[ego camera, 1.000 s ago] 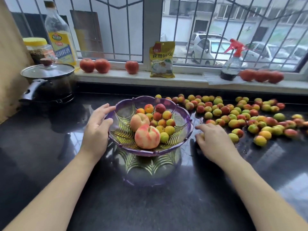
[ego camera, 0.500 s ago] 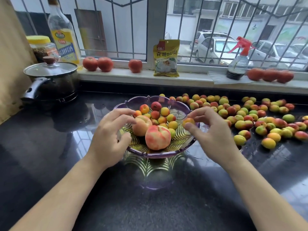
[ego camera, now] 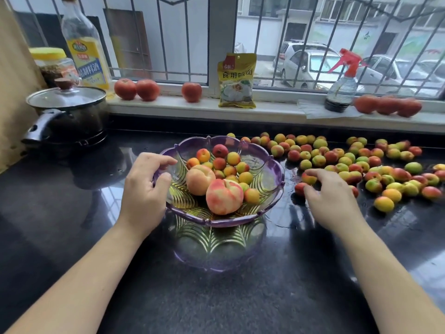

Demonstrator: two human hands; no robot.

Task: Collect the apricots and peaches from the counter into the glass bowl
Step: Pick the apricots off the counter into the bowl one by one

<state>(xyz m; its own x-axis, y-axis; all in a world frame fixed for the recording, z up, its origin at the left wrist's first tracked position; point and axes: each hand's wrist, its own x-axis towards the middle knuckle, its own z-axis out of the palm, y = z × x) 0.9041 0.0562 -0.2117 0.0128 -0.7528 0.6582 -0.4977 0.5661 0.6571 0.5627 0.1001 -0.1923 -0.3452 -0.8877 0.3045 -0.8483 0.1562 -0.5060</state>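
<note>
left hand (ego camera: 142, 189) steadies glass bowl (ego camera: 269, 162); right hand (ego camera: 330, 196) among loose fruit.
left fingers curled on bowl's left rim. right fingertips closing round an apricot (ego camera: 309, 178) just right of bowl, grip not clearly sealed. apricots on counter (ego camera: 216, 297): small, light, soft-skinned, likely roll; pinch gently at sides.

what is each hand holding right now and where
Left hand grips the purple glass bowl by its left rim. Right hand touches apricots on the counter; none lifted.
</note>
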